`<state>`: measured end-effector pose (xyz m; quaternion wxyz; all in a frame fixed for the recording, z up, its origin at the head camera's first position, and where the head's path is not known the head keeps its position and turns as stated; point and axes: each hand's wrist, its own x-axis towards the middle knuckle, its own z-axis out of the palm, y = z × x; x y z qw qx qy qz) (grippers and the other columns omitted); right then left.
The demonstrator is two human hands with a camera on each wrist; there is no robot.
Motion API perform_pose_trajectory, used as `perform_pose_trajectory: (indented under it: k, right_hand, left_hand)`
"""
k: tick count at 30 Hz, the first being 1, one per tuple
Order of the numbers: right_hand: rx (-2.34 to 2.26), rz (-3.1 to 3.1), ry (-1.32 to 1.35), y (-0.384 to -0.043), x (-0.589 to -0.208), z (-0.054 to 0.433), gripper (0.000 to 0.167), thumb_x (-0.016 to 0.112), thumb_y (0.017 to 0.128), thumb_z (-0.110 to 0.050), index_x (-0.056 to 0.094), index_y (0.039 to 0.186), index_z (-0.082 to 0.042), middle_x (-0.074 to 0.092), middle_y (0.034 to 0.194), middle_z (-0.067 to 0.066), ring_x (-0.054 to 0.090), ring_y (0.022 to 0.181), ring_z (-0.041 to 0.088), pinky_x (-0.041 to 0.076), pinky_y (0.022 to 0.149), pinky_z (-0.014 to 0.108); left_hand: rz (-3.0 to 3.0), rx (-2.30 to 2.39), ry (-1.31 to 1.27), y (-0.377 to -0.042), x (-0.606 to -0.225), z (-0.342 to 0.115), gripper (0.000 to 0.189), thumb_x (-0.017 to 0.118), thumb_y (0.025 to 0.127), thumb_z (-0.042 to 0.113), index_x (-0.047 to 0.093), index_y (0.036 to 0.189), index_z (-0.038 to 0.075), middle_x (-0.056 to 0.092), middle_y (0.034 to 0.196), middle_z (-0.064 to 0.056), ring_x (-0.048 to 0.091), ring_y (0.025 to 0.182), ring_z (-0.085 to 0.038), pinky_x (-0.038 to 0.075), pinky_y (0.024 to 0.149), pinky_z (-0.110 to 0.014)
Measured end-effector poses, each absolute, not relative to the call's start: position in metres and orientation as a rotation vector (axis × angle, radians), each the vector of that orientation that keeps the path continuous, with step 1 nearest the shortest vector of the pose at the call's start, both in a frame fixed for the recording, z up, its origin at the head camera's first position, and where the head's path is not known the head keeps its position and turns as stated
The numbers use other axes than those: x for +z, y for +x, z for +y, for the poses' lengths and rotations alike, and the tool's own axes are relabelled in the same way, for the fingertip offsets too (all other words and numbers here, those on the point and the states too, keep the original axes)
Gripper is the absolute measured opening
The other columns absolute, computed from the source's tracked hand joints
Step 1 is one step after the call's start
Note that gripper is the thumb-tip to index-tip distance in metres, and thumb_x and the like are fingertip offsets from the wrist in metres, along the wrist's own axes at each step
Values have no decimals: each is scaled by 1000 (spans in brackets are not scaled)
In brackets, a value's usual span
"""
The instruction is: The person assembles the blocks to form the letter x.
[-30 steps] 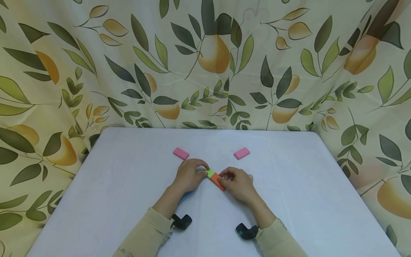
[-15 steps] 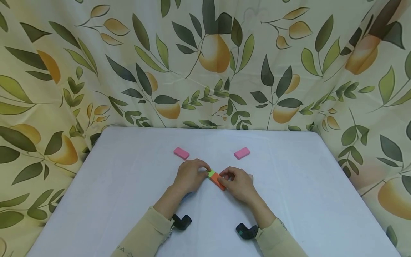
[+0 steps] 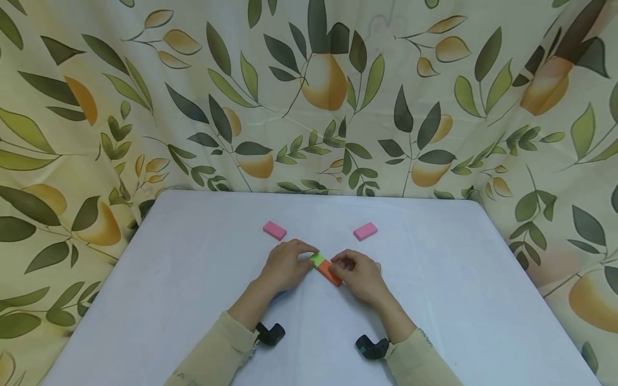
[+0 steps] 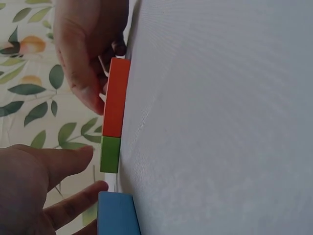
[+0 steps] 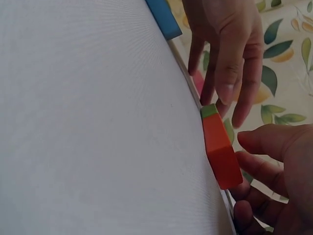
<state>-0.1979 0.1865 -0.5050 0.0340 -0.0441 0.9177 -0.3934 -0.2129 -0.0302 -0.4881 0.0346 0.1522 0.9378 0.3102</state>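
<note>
A green block [image 3: 317,260] and a longer orange block [image 3: 330,273] lie end to end in a slanted line on the white table. My left hand [image 3: 286,265] is at the green block, thumb and forefinger spread at its sides. In the left wrist view a gap shows between those fingertips and the green block [image 4: 110,154]. My right hand [image 3: 359,274] is beside the orange block, its loosely bent fingers close to it; the right wrist view shows the thumb apart from the orange block [image 5: 221,152]. A blue block [image 4: 118,213] is mostly hidden under the left wrist in the head view.
Two pink blocks lie farther back, a left pink block [image 3: 274,230] and a right pink block [image 3: 365,231]. The white table [image 3: 193,241] ends at a leaf-and-fruit patterned curtain [image 3: 309,134]. A black wrist camera [image 3: 271,334] sits on the left wrist, another on the right.
The left fingertips have parted slightly from the green block, and more of it shows now. The right hand has barely moved. The view has shifted a little.
</note>
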Motion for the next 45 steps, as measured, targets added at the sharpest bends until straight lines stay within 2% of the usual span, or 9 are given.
perform_pose_trajectory:
  k: [5, 8, 12, 19, 23, 35, 45]
  right_hand:
    - [-1247, 2779, -144, -198, -504, 188, 18, 76, 94, -32, 76, 111, -26, 64, 92, -4, 55, 84, 15, 34, 82, 37]
    - [-1255, 2767, -157, -199, -502, 188, 19, 76, 94, -31, 76, 113, -27, 65, 93, -4, 56, 83, 15, 35, 86, 40]
    - [-1257, 2760, -180, -199, -501, 189, 22, 77, 94, -29, 75, 116, -28, 66, 95, -5, 57, 84, 15, 30, 94, 44]
    - [-1266, 2727, -191, -200, -498, 190, 24, 76, 95, -30, 74, 119, -29, 67, 100, -5, 57, 89, 16, 42, 83, 35]
    - [-1275, 2698, -213, -203, -498, 190, 25, 75, 95, -30, 73, 121, -31, 67, 102, -5, 58, 91, 18, 47, 81, 34]
    - [-1222, 2684, -250, -210, -499, 189, 25, 74, 96, -31, 73, 121, -32, 67, 106, -6, 56, 94, 17, 44, 81, 34]
    - [-1224, 2670, -259, -211, -498, 187, 23, 75, 96, -32, 74, 118, -36, 68, 106, -8, 55, 95, 17, 43, 80, 34]
  left_hand:
    - [2862, 986, 446, -210, -489, -36, 33, 72, 97, 28, 72, 130, 25, 69, 134, -2, 60, 132, -26, 46, 109, -52]
    - [2847, 1003, 437, -209, -489, -40, 34, 72, 98, 28, 71, 131, 24, 69, 133, -3, 62, 130, -26, 48, 108, -52]
    - [2833, 1013, 412, -208, -489, -46, 35, 71, 98, 29, 69, 133, 24, 70, 132, -2, 62, 129, -25, 50, 107, -51]
    - [2821, 1012, 392, -203, -488, -53, 37, 71, 98, 31, 69, 134, 23, 71, 129, -1, 63, 128, -24, 49, 108, -50]
    - [2813, 1015, 374, -200, -486, -56, 37, 70, 98, 32, 68, 134, 23, 71, 129, -1, 62, 128, -25, 49, 108, -51]
    - [2812, 1009, 323, -198, -489, -71, 39, 70, 99, 33, 68, 136, 22, 68, 137, -1, 58, 135, -26, 46, 112, -52]
    - [2829, 997, 333, -194, -488, -81, 38, 71, 98, 33, 69, 134, 21, 69, 135, -2, 60, 132, -27, 47, 111, -51]
